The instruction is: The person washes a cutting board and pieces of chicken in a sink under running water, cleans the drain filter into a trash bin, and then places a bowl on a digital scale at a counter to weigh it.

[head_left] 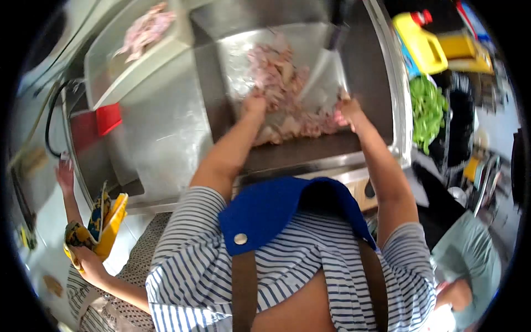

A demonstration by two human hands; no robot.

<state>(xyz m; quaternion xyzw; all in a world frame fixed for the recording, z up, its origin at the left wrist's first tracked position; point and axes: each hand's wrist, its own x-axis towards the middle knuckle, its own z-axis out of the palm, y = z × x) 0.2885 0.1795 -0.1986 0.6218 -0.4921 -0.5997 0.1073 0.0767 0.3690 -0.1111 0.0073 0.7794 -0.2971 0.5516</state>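
Observation:
Pale pink pieces of raw meat, like chicken (282,77), lie spread over the bottom of a steel sink basin (379,72). My left hand (255,105) reaches into the heap's left side, with its fingers curled at a piece and partly hidden. On the right side of the basin, my right hand (348,112) has its fingers closed around a piece of the same meat. Between the hands, a pale stream of water (318,72) appears to run down from a dark spout (334,33).
A white tub (144,66) with more raw meat stands left. Beside it is a red container (109,119). Another person's hand (64,169) is at the sink's left edge. To the right are a yellow jug (420,47) and green leaves (427,110). Another person stands lower right.

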